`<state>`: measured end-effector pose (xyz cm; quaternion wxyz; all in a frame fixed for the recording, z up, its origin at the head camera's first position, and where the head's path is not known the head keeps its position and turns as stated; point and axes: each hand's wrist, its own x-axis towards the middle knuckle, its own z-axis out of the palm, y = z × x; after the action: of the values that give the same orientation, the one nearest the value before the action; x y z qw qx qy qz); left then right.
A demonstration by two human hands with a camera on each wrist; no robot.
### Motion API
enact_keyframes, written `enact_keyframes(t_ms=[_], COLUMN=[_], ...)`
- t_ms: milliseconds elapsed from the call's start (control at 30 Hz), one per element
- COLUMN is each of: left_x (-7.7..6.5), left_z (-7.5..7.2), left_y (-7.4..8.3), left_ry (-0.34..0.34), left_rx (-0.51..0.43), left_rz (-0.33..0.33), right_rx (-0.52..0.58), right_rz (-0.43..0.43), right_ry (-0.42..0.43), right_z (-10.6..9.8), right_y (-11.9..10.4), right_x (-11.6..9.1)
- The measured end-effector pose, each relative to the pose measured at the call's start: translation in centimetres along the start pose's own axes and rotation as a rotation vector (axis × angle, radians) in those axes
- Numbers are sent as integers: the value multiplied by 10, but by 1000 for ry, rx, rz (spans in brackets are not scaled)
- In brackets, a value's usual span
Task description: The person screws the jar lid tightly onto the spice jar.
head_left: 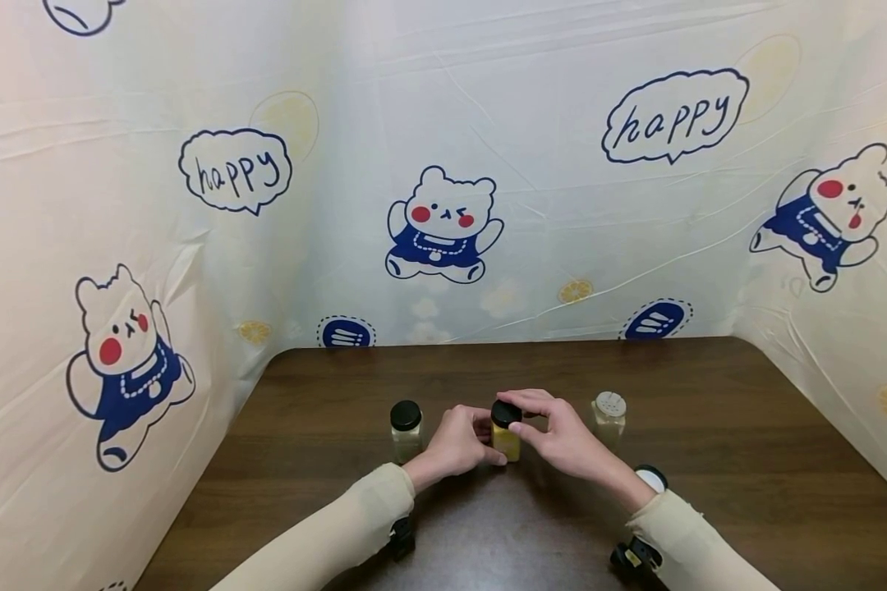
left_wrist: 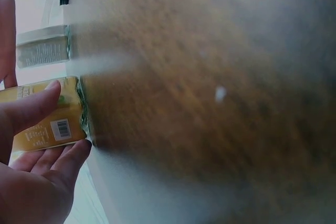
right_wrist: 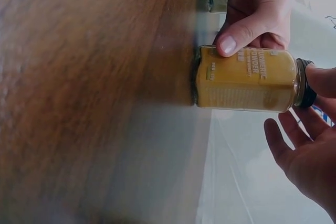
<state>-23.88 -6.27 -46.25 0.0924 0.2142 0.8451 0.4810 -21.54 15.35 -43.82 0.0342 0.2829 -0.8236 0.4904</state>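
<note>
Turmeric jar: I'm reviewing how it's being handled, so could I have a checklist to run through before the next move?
1. Turmeric jar upright on the table: ok.
2. Left hand gripping the jar's body: ok.
3. Right hand holding the black lid: ok.
4. Black lid on the jar's mouth: ok.
5. Black lid loosened: cannot tell.
6. Perforated-top jar covered: not ok, its holes are exposed.

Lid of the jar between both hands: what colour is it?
The lid is black; the head view shows it best.
</note>
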Motion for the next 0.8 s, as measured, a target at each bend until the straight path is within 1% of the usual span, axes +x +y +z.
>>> enact_keyframes(t_ms=[200,400,667,800], left_x=[0,1,1,1], left_z=[0,1,0,-1], left_y=[0,-1,0,0], left_ry=[-5,-6,-7,-11], left_rx=[-6,-5,-2,8], left_rz=[-3,-7,-4,2], right_rx=[-9,-37,-112,-125], right_rz=[0,-23,-52,-60], right_ry=[-15,-18,40,65], right_z=[-2,-4,-5,-8], right_y=[-1,-3,-7,-10], right_x=[0,0,-3,-8])
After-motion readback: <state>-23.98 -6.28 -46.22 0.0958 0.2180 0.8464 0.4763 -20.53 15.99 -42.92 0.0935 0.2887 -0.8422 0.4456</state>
